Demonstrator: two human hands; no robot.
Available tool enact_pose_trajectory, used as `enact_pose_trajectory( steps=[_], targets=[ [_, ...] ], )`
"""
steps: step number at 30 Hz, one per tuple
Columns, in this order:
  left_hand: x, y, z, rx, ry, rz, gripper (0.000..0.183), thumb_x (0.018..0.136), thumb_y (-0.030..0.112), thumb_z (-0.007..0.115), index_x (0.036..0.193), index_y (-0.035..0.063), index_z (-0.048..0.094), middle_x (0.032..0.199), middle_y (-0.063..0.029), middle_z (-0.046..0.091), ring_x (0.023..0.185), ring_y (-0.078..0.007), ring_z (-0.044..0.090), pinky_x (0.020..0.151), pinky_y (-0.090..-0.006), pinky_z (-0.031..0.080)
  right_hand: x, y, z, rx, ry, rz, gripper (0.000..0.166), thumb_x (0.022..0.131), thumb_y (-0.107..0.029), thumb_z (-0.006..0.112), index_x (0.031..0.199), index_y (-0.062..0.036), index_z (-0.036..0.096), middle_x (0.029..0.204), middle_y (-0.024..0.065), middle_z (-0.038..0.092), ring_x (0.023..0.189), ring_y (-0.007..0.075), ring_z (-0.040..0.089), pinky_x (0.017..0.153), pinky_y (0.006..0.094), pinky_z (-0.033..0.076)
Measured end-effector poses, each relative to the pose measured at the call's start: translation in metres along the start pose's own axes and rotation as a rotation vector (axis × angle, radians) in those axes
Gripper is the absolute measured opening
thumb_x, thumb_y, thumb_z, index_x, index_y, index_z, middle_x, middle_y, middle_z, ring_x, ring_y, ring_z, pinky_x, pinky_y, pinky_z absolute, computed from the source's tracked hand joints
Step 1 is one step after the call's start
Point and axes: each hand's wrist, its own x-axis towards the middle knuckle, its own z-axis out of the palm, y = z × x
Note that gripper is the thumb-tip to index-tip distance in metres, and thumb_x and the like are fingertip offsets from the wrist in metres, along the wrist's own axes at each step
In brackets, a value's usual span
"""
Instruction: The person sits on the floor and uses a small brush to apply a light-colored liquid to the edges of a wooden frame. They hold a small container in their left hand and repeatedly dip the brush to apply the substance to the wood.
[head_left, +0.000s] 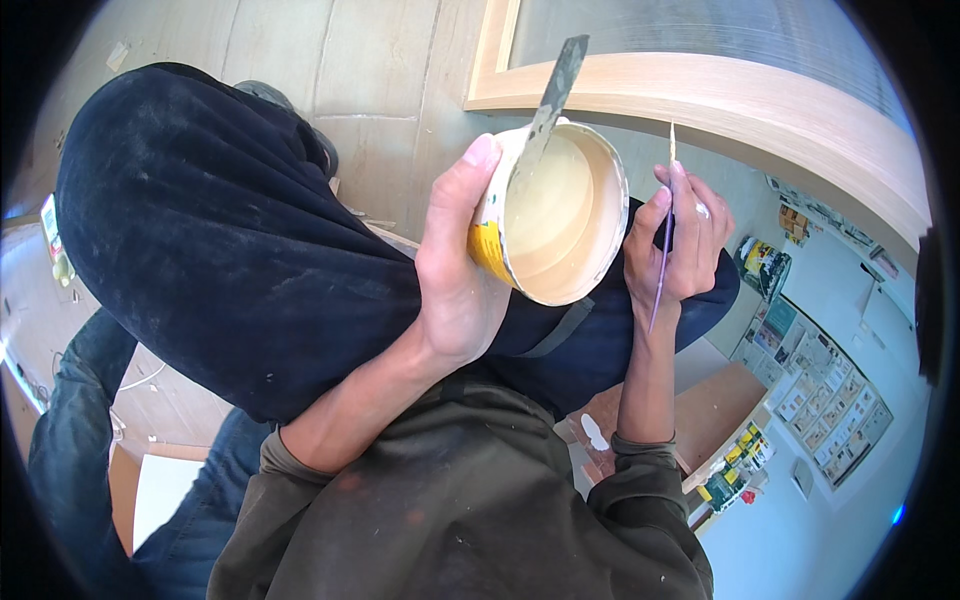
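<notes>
My left hand (457, 262) grips an open round tub (491, 251) from its side, the thumb near the rim. The tub leans toward me and shows pale cream paint or a similar finish (551, 217) inside. A thin metal scraper blade (559, 82), spotted with dried residue, stands in the tub and sticks out past its rim. Between the thumb and fingers of my right hand (682, 240) is a slender purple-handled paintbrush (662, 262), its pointed tip (672, 133) up near the wooden frame. A white smear marks one of the right-hand fingers.
A light wooden frame (675, 82) around a translucent panel (675, 30) crosses the upper right. Beyond my right hand stands a dark paint bucket (763, 266). Posted sheets (832, 405) cover part of the wall at right. Another person's denim-clad leg (210, 495) is at lower left.
</notes>
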Motion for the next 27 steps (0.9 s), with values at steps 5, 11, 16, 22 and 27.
enact_pose_trajectory(
  steps=[5,11,16,22,27],
  targets=[
    [-0.0004,0.0006,0.0007,0.017,0.025,-0.016,0.055,0.103,0.046,0.038,0.125,0.0017,0.06,0.116,-0.0114,0.069,0.104,-0.019,0.067,0.094,-0.0334,0.051,-0.0007,-0.0012,-0.0001,0.021,-0.019,-0.001,0.026,0.082,0.005,0.067,0.107,0.0036,0.072,0.087,0.0074,0.073,0.088,0.0226,0.07,0.086,0.0387,0.049],
    [0.0001,0.0006,0.0008,0.009,0.01,-0.01,0.055,0.103,0.047,0.038,0.125,0.0016,0.06,0.115,-0.0114,0.069,0.105,-0.019,0.067,0.094,-0.0331,0.051,0.0005,-0.0013,-0.0002,-0.007,-0.018,0.003,0.027,0.081,0.006,0.067,0.108,0.0033,0.072,0.087,0.0069,0.073,0.087,0.022,0.069,0.086,0.0381,0.048],
    [0.0014,-0.0009,-0.0002,-0.002,0.006,-0.018,0.056,0.103,0.047,0.038,0.125,0.0013,0.06,0.116,-0.0118,0.069,0.105,-0.0193,0.067,0.095,-0.0328,0.051,0.0006,-0.0045,-0.0007,-0.002,-0.005,0.004,0.029,0.081,0.005,0.067,0.109,0.0025,0.072,0.086,0.0064,0.073,0.087,0.0211,0.069,0.086,0.0373,0.047],
    [0.0012,-0.0012,0.0005,-0.019,0.03,-0.009,0.056,0.103,0.047,0.038,0.126,0.001,0.06,0.117,-0.012,0.068,0.105,-0.0195,0.067,0.095,-0.0334,0.051,0.0016,-0.0064,0.0005,-0.039,-0.046,0.028,0.028,0.082,0.004,0.067,0.109,0.0017,0.072,0.086,0.0052,0.073,0.084,0.0185,0.069,0.085,0.0356,0.046],
    [0.0015,-0.0013,0.0023,-0.015,0.045,-0.005,0.056,0.103,0.046,0.037,0.127,0.0007,0.059,0.117,-0.0123,0.068,0.106,-0.0198,0.067,0.095,-0.0341,0.051,0.0009,-0.005,0.0023,-0.026,-0.011,0.036,0.028,0.082,0.004,0.067,0.11,0.001,0.072,0.084,0.0044,0.073,0.081,0.0176,0.069,0.085,0.0352,0.046]
  ],
)
